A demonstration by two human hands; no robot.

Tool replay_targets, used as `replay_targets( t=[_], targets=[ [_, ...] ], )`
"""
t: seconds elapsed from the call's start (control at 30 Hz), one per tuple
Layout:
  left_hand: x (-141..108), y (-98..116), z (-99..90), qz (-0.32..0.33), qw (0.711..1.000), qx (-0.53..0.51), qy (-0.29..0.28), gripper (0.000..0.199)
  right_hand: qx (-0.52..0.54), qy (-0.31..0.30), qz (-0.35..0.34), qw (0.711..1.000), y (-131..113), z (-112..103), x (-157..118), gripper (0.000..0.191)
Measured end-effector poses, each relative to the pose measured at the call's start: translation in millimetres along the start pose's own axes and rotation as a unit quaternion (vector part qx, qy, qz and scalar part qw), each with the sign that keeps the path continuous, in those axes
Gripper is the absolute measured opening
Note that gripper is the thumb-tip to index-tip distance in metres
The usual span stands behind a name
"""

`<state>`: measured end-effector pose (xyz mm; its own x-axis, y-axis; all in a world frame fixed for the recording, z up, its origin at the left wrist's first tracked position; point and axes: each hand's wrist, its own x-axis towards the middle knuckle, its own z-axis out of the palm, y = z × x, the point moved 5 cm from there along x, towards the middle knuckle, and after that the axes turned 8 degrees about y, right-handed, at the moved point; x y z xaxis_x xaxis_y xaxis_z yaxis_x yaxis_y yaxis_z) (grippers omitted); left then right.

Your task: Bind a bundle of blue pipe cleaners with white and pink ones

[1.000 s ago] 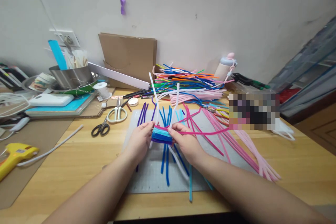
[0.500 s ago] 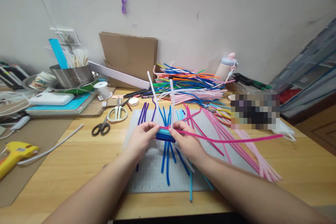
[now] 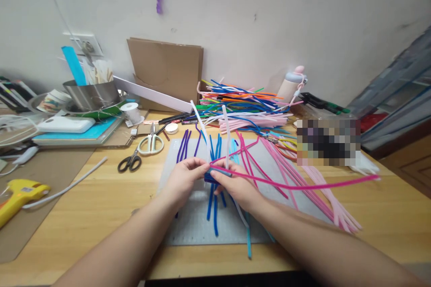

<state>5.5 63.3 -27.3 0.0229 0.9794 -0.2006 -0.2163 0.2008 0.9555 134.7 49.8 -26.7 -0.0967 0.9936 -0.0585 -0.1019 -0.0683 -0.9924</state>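
Observation:
Between my hands is a small woven pipe-cleaner piece (image 3: 210, 178), banded in dark blue and lighter blue, partly hidden by fingers. Two white pipe cleaners (image 3: 226, 132) stick up from it. My left hand (image 3: 188, 177) is closed, thumb and finger pinching its left end. My right hand (image 3: 237, 184) is closed on a magenta pipe cleaner (image 3: 303, 185) at the piece's upper edge, its fingers also behind the piece. The magenta pipe cleaner is folded there; its long end reaches far right. Blue pipe cleaners (image 3: 215, 215) lie below on the grey cutting mat (image 3: 188, 228).
A pile of coloured pipe cleaners (image 3: 249, 103) lies against the wall, with pink ones (image 3: 323, 202) at right. White-handled scissors (image 3: 151, 143) and black-handled scissors (image 3: 129, 163) lie left of the mat. Farther left are a yellow glue gun (image 3: 23, 195) and a metal pot (image 3: 92, 94).
The woven piece has shifted slightly right and tilted. My right fingers have slid left along its upper edge, drawing the magenta pipe cleaner's fold toward my left thumb; its free end reaches farther right.

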Motion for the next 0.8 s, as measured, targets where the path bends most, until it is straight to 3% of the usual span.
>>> replay_targets(
  t=[0.47,0.67,0.8],
  targets=[
    [-1.3,-6.7,10.5,-0.019,0.995,-0.029,-0.099,0.02,0.069,-0.007,0.055,0.996,6.8,3.9,-0.2,0.027],
    [-2.1,-2.5,7.2,-0.045,0.994,-0.058,-0.077,0.019,0.067,-0.015,0.033,0.997,4.0,1.1,2.3,0.025],
    [0.6,0.5,2.5,-0.03,0.997,-0.039,-0.056,0.02,0.051,-0.021,0.068,0.996,5.5,1.5,1.8,0.025]
  ],
)
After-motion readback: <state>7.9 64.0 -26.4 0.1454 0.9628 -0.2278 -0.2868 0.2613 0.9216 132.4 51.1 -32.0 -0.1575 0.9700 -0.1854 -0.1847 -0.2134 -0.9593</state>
